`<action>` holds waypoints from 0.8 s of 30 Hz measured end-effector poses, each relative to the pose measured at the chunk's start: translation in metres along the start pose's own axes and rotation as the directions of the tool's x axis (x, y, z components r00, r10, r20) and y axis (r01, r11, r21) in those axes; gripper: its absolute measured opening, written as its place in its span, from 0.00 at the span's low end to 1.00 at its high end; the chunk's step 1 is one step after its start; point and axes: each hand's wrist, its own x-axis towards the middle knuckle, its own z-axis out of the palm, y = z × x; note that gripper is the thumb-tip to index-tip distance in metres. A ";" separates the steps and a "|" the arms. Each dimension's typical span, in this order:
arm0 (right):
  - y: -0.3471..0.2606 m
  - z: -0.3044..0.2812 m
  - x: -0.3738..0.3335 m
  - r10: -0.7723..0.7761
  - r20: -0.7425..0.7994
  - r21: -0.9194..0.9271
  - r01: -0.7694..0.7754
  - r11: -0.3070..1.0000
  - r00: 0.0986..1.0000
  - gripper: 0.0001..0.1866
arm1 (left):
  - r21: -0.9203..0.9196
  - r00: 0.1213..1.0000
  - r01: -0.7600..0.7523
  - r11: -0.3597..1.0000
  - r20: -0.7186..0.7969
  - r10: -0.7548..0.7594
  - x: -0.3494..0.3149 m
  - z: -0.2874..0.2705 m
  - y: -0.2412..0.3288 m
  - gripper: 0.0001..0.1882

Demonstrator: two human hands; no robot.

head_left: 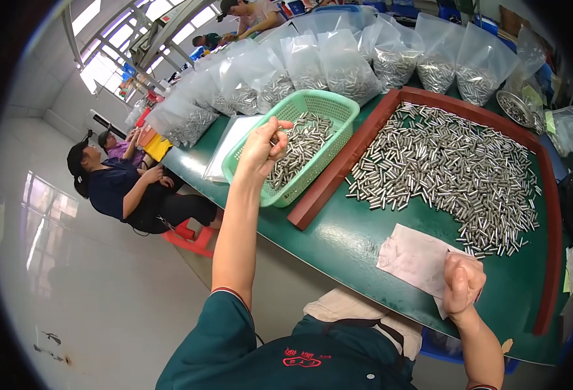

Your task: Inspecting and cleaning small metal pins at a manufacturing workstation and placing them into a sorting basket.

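My left hand is over a light green perforated plastic basket holding many short metal pins. Its fingers are curled in, the index finger less bent; I cannot make out what lies in them. My right hand is closed in a fist at the right edge of a pale pink cloth on the green tabletop. Whatever that fist holds is hidden. Beyond it, a wide heap of shiny metal pins spreads across the table inside a dark red frame.
Clear plastic bags filled with pins line the back of the table. A round metal dish of small parts stands at the far right. To the left, a person in dark clothes sits on a red stool. More people work further back.
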 end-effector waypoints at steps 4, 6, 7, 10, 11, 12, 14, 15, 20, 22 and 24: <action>0.000 -0.001 -0.002 -0.003 -0.010 -0.030 0.002 1.000 1.000 0.17 | 0.310 0.990 -0.083 0.947 -0.087 0.115 0.002 0.006 -0.006 0.17; 0.001 -0.003 -0.002 0.011 0.011 -0.016 -0.011 1.000 1.000 0.15 | 0.910 0.881 -0.261 0.321 0.089 0.464 0.002 -0.002 -0.007 0.15; 0.000 -0.001 -0.001 0.011 0.017 0.002 -0.011 1.000 1.000 0.14 | 0.983 0.841 -0.184 -0.020 0.168 0.514 -0.003 -0.002 -0.010 0.15; 0.003 0.000 0.002 0.014 0.022 -0.011 -0.014 1.000 1.000 0.13 | 0.939 0.722 -0.326 -0.109 0.322 0.613 -0.015 0.039 -0.001 0.14; 0.003 0.001 0.001 0.005 0.024 -0.011 -0.005 1.000 1.000 0.13 | 0.904 0.685 -0.427 -0.020 0.338 0.645 -0.023 0.058 0.000 0.11; 0.004 0.000 0.001 0.001 0.027 -0.024 0.000 1.000 1.000 0.13 | 0.845 0.679 -0.534 0.037 0.402 0.615 -0.026 0.075 -0.006 0.09; 0.004 -0.001 0.002 -0.010 0.036 -0.046 0.012 0.999 0.999 0.13 | 0.703 0.651 -0.693 0.159 0.515 0.559 -0.033 0.109 -0.025 0.05; 0.004 -0.001 0.002 -0.025 0.047 -0.052 0.027 0.998 0.999 0.13 | 0.674 0.631 -0.726 0.140 0.570 0.526 -0.039 0.125 -0.038 0.04; 0.007 -0.001 0.003 -0.100 0.078 -0.070 0.105 0.992 0.992 0.13 | 0.620 0.591 -0.783 0.050 0.716 0.372 -0.049 0.165 -0.085 0.12; 0.006 0.000 0.004 -0.105 0.071 -0.079 0.110 0.991 0.992 0.14 | 0.640 0.604 -0.768 0.019 0.713 0.356 -0.047 0.168 -0.095 0.15; 0.006 -0.002 0.004 -0.120 0.095 -0.089 0.129 0.988 0.988 0.14 | 0.642 0.603 -0.767 0.000 0.720 0.342 -0.043 0.169 -0.102 0.15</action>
